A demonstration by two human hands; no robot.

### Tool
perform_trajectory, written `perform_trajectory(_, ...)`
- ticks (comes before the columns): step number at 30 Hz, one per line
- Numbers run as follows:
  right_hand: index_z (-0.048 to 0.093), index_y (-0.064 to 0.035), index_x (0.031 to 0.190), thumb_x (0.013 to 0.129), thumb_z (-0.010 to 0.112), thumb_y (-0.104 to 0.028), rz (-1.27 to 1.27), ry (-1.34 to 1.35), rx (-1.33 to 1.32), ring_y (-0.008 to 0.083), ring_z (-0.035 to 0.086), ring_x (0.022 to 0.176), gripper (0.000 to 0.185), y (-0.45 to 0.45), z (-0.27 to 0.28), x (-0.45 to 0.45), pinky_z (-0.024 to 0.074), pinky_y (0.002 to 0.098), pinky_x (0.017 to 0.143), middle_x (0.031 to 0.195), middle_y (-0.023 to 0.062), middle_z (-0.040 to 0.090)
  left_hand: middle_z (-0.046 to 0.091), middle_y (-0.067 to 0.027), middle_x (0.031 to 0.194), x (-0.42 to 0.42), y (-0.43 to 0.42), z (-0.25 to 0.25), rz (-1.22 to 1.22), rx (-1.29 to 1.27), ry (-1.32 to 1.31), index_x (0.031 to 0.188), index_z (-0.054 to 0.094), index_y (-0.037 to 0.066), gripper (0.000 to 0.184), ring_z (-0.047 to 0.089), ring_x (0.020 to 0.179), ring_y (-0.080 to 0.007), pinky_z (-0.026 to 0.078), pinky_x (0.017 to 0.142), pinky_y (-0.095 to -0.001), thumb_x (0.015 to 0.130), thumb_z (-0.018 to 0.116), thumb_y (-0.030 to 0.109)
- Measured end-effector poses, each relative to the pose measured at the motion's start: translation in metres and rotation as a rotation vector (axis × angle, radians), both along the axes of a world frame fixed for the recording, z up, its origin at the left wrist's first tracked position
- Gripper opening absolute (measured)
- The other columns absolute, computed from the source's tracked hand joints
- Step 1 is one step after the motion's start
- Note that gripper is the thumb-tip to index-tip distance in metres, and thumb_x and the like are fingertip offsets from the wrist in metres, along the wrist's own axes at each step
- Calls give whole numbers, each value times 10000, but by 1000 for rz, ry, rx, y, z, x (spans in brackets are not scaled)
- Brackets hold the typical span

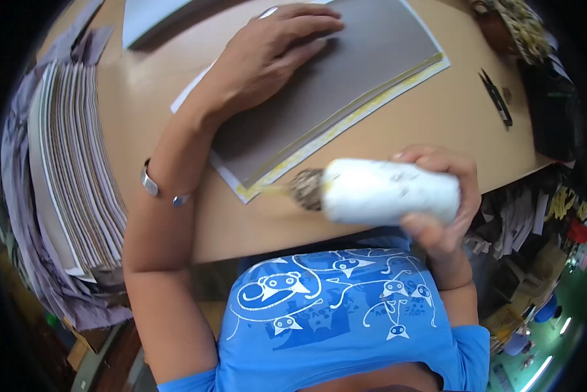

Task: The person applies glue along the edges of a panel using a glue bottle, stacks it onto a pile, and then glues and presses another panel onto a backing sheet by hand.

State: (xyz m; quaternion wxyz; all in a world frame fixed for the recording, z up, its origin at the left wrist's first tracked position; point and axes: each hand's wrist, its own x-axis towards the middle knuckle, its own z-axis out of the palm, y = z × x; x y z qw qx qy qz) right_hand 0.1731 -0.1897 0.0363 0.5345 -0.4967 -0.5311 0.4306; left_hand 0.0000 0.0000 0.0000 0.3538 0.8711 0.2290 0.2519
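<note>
My left hand (277,55) lies on a dark brown sheet (365,49), its fingers stretched out. White margins of a larger backing sheet (430,73) show around the brown one. Yellow glue (346,127) runs in a streaky band along the edge nearest me. In my right hand (453,189) is a white glue bottle (391,191), tilted onto its side, with a crusted brown neck. Its thin yellowish nozzle (274,190) points left at the sheet's near corner. Whether the tip touches the paper I cannot tell, as it is blurred.
A tall stack of layered sheets (78,163) stands at the left, with greyish-purple cloth (22,150) beside it. White board-like material (153,19) lies at the back left. Small black thread snips (497,101) rest on the wooden table (476,130) at the right, near its edge.
</note>
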Motion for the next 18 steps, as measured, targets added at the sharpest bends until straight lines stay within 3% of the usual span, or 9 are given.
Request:
perform_trajectory(2,446,10,991,638,622,-184,-187,208,-31,226,547,880,439,1,-16,9,438,326,801,942,179,544,504,-93,1158,-11,2,-6,69,-110,-93,1072,549,50,306,455,1094,-213,351,909,-325,787,554,160)
perform_trajectory(3,446,8,980,633,619,-193,-264,343,13,218,550,854,437,4,-8,27,441,327,794,944,165,544,496,-84,1165,-3,6,21,111,-4,31,1082,542,59,312,453,1098,-211,354,921,-322,787,559,160)
perform_trajectory(4,438,0,979,651,613,-227,-419,422,-13,168,549,760,436,6,-4,32,472,262,646,913,133,537,487,-75,1171,-2,8,23,153,67,120,1092,535,67,319,451,1102,-210,358,932,-319,788,564,159)
perform_trajectory(5,436,0,983,660,609,-238,-421,482,2,153,543,731,437,5,-5,47,458,241,593,900,124,532,479,-66,1178,1,10,24,200,141,188,1102,528,76,327,448,1107,-208,361,944,-316,788,569,159)
perform_trajectory(6,433,0,987,669,606,-249,-422,563,10,138,537,702,440,0,-10,65,444,219,539,888,116,527,527,-98,1084,0,10,28,264,347,272,1019,560,46,289,503,982,-268,399,835,-333,764,579,180)
perform_trajectory(8,427,-2,995,703,600,-260,-564,653,47,102,502,580,427,4,-9,74,355,163,389,841,88,515,530,-104,1046,6,3,37,330,305,371,1029,553,49,313,511,952,-269,406,820,-338,755,591,196)
perform_trajectory(14,433,-1,1011,726,593,-252,-613,768,140,121,513,541,412,8,-23,96,365,162,399,848,99,537,518,-71,995,13,3,46,356,153,434,1156,495,101,491,484,757,-174,438,705,-303,703,665,186)
perform_trajectory(17,444,-1,1002,728,594,-260,-559,779,158,125,522,543,406,7,-23,98,369,161,399,848,102,542,512,-74,1061,22,2,62,263,-65,409,1194,472,126,549,499,863,-167,439,763,-315,682,667,97)
perform_trajectory(18,448,-1,997,729,595,-263,-534,766,159,126,525,543,403,6,-23,97,371,161,400,848,101,543,493,-67,1132,23,5,62,154,-148,370,1202,464,105,545,480,995,-156,418,847,-307,690,615,-9)
